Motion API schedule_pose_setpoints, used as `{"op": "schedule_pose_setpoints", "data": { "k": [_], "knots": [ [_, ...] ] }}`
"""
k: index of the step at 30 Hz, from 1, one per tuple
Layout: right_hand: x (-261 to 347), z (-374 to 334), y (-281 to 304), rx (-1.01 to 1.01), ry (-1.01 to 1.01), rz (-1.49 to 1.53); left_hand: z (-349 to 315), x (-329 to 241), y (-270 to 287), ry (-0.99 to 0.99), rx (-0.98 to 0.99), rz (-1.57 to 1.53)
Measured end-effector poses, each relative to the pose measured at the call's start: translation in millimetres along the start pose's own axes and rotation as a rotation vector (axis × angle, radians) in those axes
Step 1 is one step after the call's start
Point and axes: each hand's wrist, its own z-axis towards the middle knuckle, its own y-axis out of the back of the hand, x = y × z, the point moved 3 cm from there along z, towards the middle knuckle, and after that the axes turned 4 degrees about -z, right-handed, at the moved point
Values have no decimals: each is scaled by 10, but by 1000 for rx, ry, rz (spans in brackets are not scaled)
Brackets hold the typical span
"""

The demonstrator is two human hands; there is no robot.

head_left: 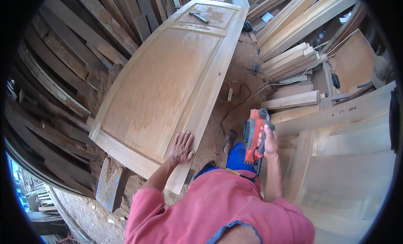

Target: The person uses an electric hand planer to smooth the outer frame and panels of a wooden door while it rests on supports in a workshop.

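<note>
A wooden panelled door lies flat in front of me, with sawdust spread over its panels. My left hand rests palm down on the door's right edge strip near its close corner, fingers stretched out. Beside my right hip, my right hand is wrapped around the handle of a red and black electric planer, held off the door with its round knob pointing away from me. A hammer lies on the door's far panel.
Leaning boards crowd the left side. Stacked light planks stand at the far right, and another panelled door is close on my right. A cable with a socket strip crosses the dusty floor. A wooden support juts out below the door.
</note>
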Motion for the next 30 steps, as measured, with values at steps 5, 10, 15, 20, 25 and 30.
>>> {"op": "schedule_pose_setpoints", "data": {
  "k": [5,10,15,20,25,30],
  "knots": [
    [-106,746,375,16,-69,-159,545,-161,8,168,10,-23],
    [-254,1668,706,-55,-199,-202,1893,-211,33,212,-110,-119],
    [-104,2548,822,-81,-292,-377,3366,-88,264,262,-236,-122],
    [296,3446,806,18,-362,-437,4371,76,281,372,-281,-79],
    [685,3928,799,68,-327,-424,4538,90,266,455,-197,-49],
    [940,4207,909,31,-274,-390,4567,21,397,468,-130,-90]
  ]
}}
